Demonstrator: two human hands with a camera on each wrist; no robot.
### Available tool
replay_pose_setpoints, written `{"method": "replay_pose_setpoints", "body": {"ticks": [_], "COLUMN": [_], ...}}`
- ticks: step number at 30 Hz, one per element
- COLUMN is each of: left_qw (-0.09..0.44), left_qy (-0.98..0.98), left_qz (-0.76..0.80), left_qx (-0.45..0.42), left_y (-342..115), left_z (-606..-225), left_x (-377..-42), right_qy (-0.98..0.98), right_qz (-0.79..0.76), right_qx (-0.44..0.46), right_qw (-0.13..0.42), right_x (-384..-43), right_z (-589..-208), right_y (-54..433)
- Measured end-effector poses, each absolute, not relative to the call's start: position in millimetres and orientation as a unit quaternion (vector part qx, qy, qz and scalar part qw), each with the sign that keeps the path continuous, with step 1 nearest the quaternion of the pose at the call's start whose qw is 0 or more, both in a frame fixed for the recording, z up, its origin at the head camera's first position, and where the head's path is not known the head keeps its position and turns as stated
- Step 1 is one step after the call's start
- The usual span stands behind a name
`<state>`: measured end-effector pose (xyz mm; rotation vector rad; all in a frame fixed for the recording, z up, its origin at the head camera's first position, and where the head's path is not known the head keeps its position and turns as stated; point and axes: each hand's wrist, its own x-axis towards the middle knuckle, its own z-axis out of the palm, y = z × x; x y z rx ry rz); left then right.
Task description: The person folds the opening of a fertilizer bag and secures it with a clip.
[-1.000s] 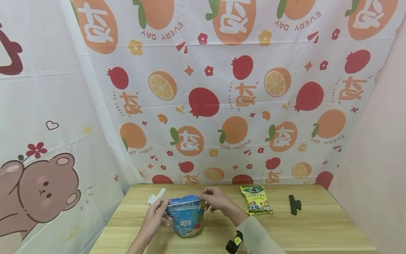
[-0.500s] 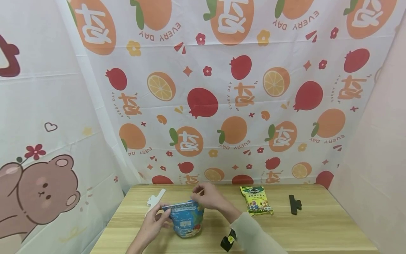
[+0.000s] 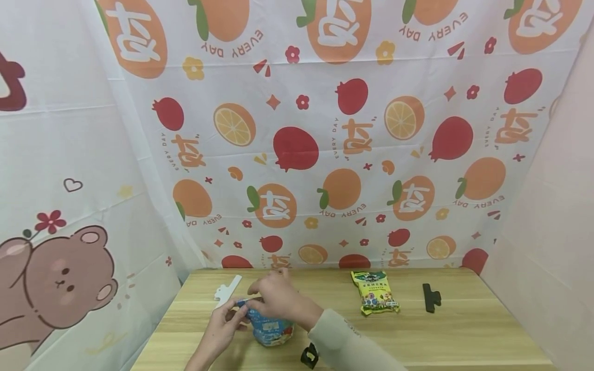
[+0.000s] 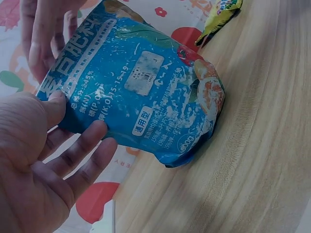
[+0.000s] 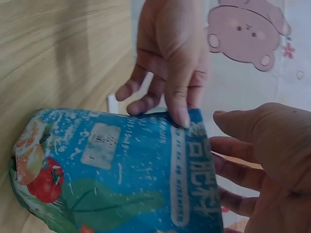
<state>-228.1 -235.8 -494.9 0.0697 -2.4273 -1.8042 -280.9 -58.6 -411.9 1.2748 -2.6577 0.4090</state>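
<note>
On the table (image 3: 455, 335), left hand (image 3: 221, 328) pinches a bulging blue bag (image 3: 271, 332); right hand (image 3: 279, 296) splayed.

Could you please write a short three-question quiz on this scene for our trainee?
1. True or false: the person's left hand pinches a corner of the printed blue plastic bag.
2. In the head view, which thing lies farthest right on the pale wooden table?
A) yellow printed plastic packet
B) long black plastic clip
C) long white plastic clip
3. What produce, printed in red, shows near the bag's bottom in the right wrist view?

Key: 1. True. 2. B. 3. A tomato.
</note>
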Motion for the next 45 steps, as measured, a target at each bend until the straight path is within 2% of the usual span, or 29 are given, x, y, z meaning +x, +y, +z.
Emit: {"method": "replay_pose_setpoints", "body": {"ticks": [10, 19, 31, 45], "left_qw": [0.08, 0.11, 0.114, 0.11], "left_qy": [-0.808, -0.806, -0.806, -0.809], "left_qz": [-0.582, -0.579, -0.576, -0.571], "left_qx": [0.049, 0.056, 0.075, 0.084], "left_y": [-232.0, -229.7, -230.4, -232.1], "left_z": [-497.4, -500.9, -503.7, -502.0], "left_x": [-232.2, -233.8, -233.1, -232.4], "right_qy": [-0.898, -0.891, -0.906, -0.901], "right_qz": [0.111, 0.084, 0.062, 0.091], "right_qx": [0.42, 0.435, 0.414, 0.42], "right_qw": [0.073, 0.096, 0.067, 0.061], "right_x": [-281.3, -284.4, -291.2, -299.3], "right_z": [-422.8, -426.6, -430.3, -430.7], "right_y": [-67.0, -63.5, -47.5, -13.8]}}
